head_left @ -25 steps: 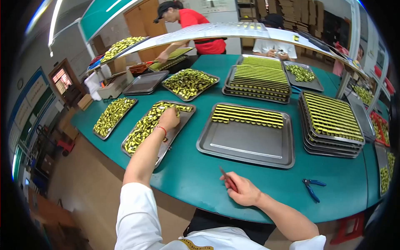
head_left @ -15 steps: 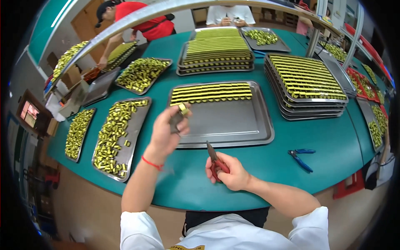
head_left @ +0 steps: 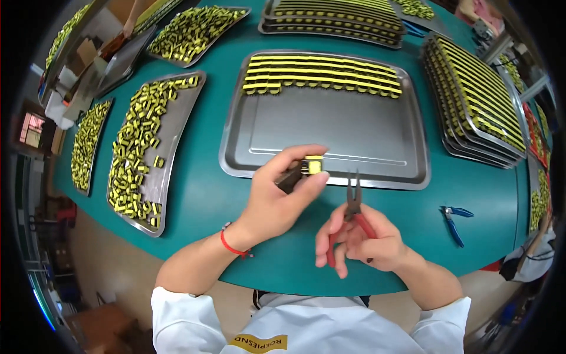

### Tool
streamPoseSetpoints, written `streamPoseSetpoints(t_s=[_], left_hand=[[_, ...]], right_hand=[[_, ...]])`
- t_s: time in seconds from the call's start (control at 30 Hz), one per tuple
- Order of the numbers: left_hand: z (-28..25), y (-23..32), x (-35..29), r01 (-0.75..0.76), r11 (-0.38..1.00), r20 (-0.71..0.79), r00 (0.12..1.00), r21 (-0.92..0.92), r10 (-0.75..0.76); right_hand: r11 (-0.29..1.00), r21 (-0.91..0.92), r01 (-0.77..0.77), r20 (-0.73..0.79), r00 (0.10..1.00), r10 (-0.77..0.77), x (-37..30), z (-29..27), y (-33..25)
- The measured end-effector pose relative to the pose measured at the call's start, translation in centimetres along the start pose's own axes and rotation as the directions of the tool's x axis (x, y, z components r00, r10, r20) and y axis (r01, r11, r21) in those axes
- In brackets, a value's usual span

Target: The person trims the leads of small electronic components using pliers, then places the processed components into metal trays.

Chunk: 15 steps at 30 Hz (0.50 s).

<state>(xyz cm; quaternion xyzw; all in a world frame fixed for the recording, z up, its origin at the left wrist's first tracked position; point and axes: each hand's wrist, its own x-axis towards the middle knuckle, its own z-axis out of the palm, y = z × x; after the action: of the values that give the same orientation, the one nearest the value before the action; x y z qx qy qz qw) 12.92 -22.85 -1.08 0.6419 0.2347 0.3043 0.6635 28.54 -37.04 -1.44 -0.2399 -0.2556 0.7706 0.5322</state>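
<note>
Clock centre: the middle of the view, 12 at the far side.
Left hand (head_left: 272, 200): at the centre, thumb and fingertips closed on one yellow-and-black component (head_left: 315, 166); a dark piece (head_left: 289, 179), kind unclear, lies inside the curled fingers.
Component's place: raised in the pinch, in front of the tray's near rim.
Right hand (head_left: 377, 241): at 4 o'clock, fingers loosely wrapped round red-handled needle-nose pliers (head_left: 353, 207), handles spread, tips slightly parted and pointing to 12.
Part-filled metal tray (head_left: 330, 141): at 1 o'clock, rows of like components along its far side, the nearest row short and at the left end.
Loose components: a tray (head_left: 177, 112) at 9 o'clock, a narrower tray (head_left: 108, 118) beyond it, and a third tray (head_left: 239, 13) at 11.
Loaded tray stack (head_left: 476, 100): at 2 o'clock.
Blue-handled cutters (head_left: 453, 223): between 3 and 4 o'clock, lying on the green tabletop (head_left: 407, 212).
</note>
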Motion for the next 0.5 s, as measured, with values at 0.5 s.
streamPoseSetpoints(t_s=[0.5], left_hand=[[0.6, -1.0, -0.9, -0.237, 0.957, 0.002, 0.971, 0.167, 0.24]], right_hand=[[0.989, 0.014, -0.15, 0.058, 0.987, 0.149, -0.1, -0.1, -0.2]])
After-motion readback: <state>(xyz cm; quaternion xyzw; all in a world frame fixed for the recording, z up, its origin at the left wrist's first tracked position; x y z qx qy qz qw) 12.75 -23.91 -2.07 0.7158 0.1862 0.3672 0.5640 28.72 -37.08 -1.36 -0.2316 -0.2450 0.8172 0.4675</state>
